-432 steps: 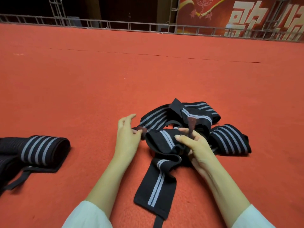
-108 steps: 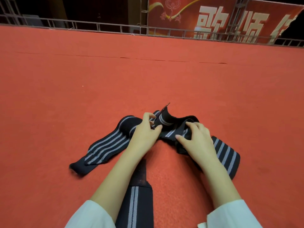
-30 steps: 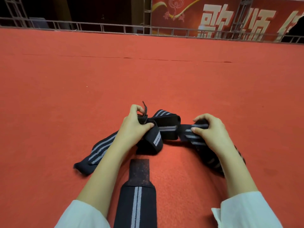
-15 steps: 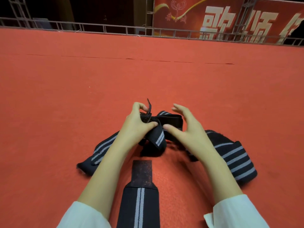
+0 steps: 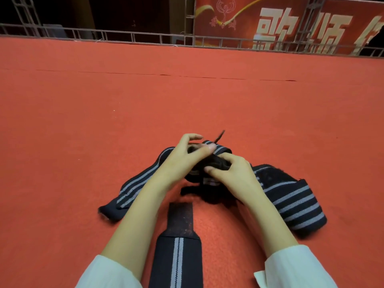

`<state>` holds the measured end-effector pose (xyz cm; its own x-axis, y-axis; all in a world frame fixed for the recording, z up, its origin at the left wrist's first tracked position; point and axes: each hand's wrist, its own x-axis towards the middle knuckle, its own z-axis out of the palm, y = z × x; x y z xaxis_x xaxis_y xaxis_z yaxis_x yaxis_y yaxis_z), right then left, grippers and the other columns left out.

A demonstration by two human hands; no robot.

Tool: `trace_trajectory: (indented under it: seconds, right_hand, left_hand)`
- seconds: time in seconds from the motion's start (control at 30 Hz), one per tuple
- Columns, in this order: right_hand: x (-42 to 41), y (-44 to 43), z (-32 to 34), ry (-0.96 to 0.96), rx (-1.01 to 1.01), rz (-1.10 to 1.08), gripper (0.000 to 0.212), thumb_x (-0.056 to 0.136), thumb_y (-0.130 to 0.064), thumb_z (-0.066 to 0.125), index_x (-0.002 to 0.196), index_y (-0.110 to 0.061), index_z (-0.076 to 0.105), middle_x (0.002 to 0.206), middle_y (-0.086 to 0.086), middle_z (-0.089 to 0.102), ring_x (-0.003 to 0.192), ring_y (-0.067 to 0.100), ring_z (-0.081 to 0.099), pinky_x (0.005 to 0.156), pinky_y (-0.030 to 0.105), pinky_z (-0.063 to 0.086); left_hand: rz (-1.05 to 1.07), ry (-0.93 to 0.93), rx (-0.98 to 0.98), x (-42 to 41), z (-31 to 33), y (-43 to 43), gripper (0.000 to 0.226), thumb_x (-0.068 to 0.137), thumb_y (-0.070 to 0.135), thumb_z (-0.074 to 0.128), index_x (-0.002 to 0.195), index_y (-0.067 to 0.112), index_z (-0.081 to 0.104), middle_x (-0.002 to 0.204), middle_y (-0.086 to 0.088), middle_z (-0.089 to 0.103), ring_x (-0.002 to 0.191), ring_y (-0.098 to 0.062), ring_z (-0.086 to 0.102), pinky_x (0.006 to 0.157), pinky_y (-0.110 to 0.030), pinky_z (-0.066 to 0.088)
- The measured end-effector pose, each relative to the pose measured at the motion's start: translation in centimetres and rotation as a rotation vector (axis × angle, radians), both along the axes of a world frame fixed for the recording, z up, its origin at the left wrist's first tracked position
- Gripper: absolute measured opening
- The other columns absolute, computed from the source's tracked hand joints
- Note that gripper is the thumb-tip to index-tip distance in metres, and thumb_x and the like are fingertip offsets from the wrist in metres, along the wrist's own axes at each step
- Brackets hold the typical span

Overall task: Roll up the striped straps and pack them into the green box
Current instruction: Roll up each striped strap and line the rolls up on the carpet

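Note:
Black straps with grey stripes lie on the red carpet in front of me. My left hand (image 5: 182,156) and my right hand (image 5: 230,173) both grip a partly rolled striped strap (image 5: 220,150), held just above the carpet. Its loose tail (image 5: 137,188) trails to the left. A wide strap with several stripes (image 5: 295,202) lies flat to the right, under my right forearm. Another strap (image 5: 176,254) with a brown hook-and-loop tab (image 5: 180,219) lies between my arms, pointing toward me. No green box is in view.
Red carpet (image 5: 83,121) stretches all around the straps. A seam in the carpet (image 5: 187,76) runs across farther away. A metal railing (image 5: 124,37) and a red banner with pale characters (image 5: 291,23) stand at the far edge.
My right hand has closed onto the roll beside my left hand, where half a second ago its fingers were spread. The roll looks tighter, and the wide strap on the right lies flat.

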<state>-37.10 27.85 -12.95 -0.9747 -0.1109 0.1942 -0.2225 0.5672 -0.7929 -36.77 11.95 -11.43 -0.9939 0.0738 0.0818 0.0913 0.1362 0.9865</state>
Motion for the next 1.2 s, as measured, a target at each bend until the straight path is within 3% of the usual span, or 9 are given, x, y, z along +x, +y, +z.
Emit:
trace_trajectory:
  seconds: [0.23,0.43,0.53,0.6,0.7,0.87,1.0,1.1,1.2]
  right_hand:
    - [0.3,0.1,0.6,0.096,-0.1,0.011,0.014,0.083,-0.019,0.068,0.088,-0.031,0.07,0.082,-0.01,0.071,0.084,0.009,0.066,0.08,0.036,0.052]
    - [0.7,1.5,2.5,0.167,-0.262,-0.046,0.019,0.084,-0.015,0.069,0.082,-0.034,0.066,0.076,-0.021,0.068,0.075,0.002,0.062,0.073,0.028,0.049]
    - [2.0,1.4,3.7,0.161,-0.276,-0.041,0.013,0.081,-0.018,0.073,0.081,-0.029,0.065,0.075,-0.015,0.068,0.074,0.007,0.062,0.074,0.031,0.05]
    - [3.4,1.1,4.9,0.137,-0.3,-0.004,0.012,0.078,-0.021,0.077,0.083,-0.027,0.067,0.077,-0.011,0.069,0.075,0.008,0.063,0.074,0.033,0.05]
    - [6.4,0.7,7.6,0.095,-0.338,0.101,0.025,0.075,-0.018,0.081,0.092,-0.028,0.066,0.082,-0.014,0.07,0.075,0.002,0.063,0.072,0.024,0.049]
    - [14.0,1.0,10.5,-0.046,-0.386,0.333,0.055,0.073,-0.027,0.078,0.123,-0.031,0.055,0.115,-0.006,0.064,0.102,0.003,0.064,0.082,0.017,0.05]
    - [19.8,0.6,11.1,0.002,-0.371,0.326,0.031,0.079,-0.017,0.065,0.107,-0.028,0.065,0.108,0.014,0.066,0.095,0.012,0.062,0.088,0.033,0.049]
    - [23.6,0.3,11.4,0.028,-0.343,0.348,0.028,0.086,0.002,0.061,0.097,-0.024,0.067,0.097,0.01,0.068,0.089,0.013,0.062,0.082,0.029,0.051]
    - [27.1,0.2,12.4,0.043,-0.321,0.404,0.027,0.083,-0.008,0.066,0.094,-0.032,0.066,0.091,0.005,0.063,0.083,0.011,0.061,0.077,0.025,0.051]
  left_hand:
    - [0.044,0.071,-0.293,-0.9,-0.3,-1.5,0.022,0.088,0.034,0.06,0.092,0.019,0.076,0.087,-0.002,0.076,0.086,-0.02,0.07,0.088,-0.049,0.052]
    - [0.493,0.259,-0.247,-0.3,1.7,-2.4,0.022,0.095,0.022,0.056,0.078,0.009,0.062,0.063,0.004,0.055,0.062,-0.013,0.046,0.056,-0.027,0.034]
    - [0.507,0.259,-0.201,0.7,3.8,-2.9,0.017,0.088,0.024,0.067,0.077,0.016,0.057,0.069,0.003,0.063,0.064,-0.013,0.059,0.059,-0.017,0.047]
    - [0.483,0.275,-0.186,1.3,5.6,-3.6,0.019,0.086,0.027,0.069,0.076,0.02,0.054,0.077,-0.005,0.069,0.075,-0.023,0.067,0.072,-0.041,0.057]
    - [0.494,0.325,-0.195,3.7,8.9,-4.5,0.018,0.09,0.032,0.063,0.082,0.023,0.05,0.083,-0.008,0.068,0.082,-0.031,0.067,0.075,-0.053,0.055]
    - [0.536,0.41,-0.174,10.0,14.1,-5.1,0.017,0.1,0.028,0.049,0.098,0.012,0.044,0.08,0.0,0.054,0.077,-0.026,0.055,0.076,-0.046,0.051]
    - [0.497,0.473,-0.192,15.3,16.8,-4.7,0.018,0.1,0.028,0.05,0.1,0.011,0.046,0.077,0.003,0.052,0.068,-0.015,0.048,0.055,-0.017,0.036]
    - [0.443,0.53,-0.183,19.1,18.5,-4.4,0.02,0.099,0.028,0.051,0.102,0.009,0.048,0.075,-0.001,0.054,0.064,-0.017,0.047,0.051,-0.022,0.033]
    - [0.398,0.561,-0.11,22.2,20.1,-4.3,0.017,0.098,0.029,0.053,0.1,0.014,0.048,0.084,-0.021,0.063,0.072,-0.033,0.057,0.061,-0.036,0.042]
